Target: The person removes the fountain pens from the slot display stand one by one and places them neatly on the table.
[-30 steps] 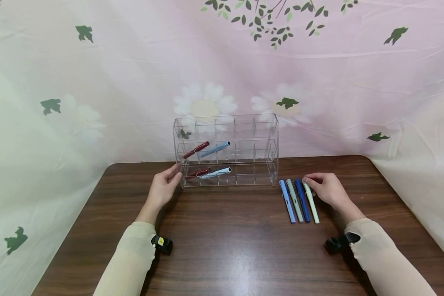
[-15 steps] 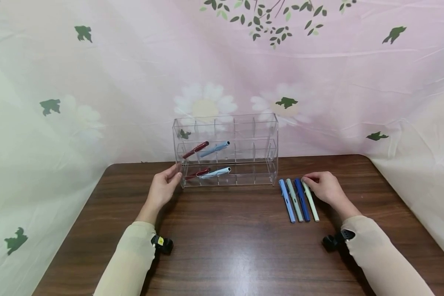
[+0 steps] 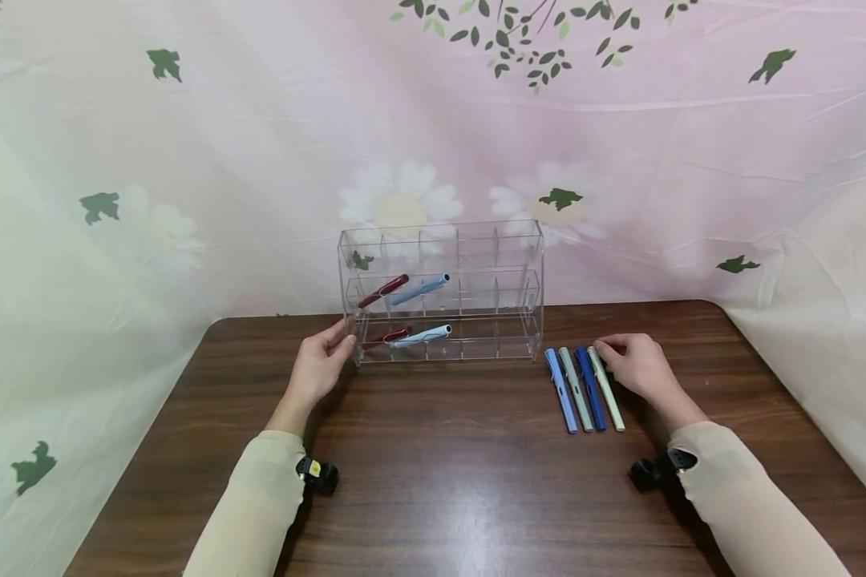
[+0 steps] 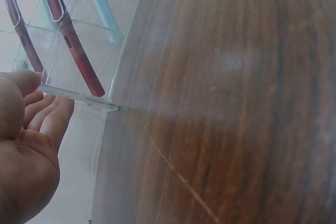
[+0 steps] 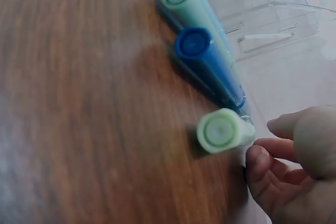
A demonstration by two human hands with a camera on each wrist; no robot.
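My left hand (image 3: pixel 319 366) grips the left end of a clear acrylic pen rack (image 3: pixel 479 358) at the back. In the left wrist view, thumb and fingers lie on either side of its edge. Two dark red pens (image 3: pixel 383 292) and two light blue pens (image 3: pixel 420 290) lean in the rack's left compartments. My right hand (image 3: pixel 638 367) is beside the far end of a pale green pen (image 3: pixel 608 393); its bent fingertips are right at the pen, with a gap between thumb and forefinger in the right wrist view. Left of it lie a dark blue pen (image 3: pixel 592 393), a grey-green pen (image 3: pixel 576 390) and a blue pen (image 3: pixel 560 393).
The wooden table (image 3: pixel 433 465) runs back to a printed cloth backdrop (image 3: pixel 274 200), close behind the rack. The row of loose pens lies just right of the rack's right end. Black wrist cameras (image 3: pixel 321 478) sit below both sleeves' cuffs.
My right fingertips have shifted slightly off the pale green pen's far end, which shows more fully now. My left hand and the rack stay in place.
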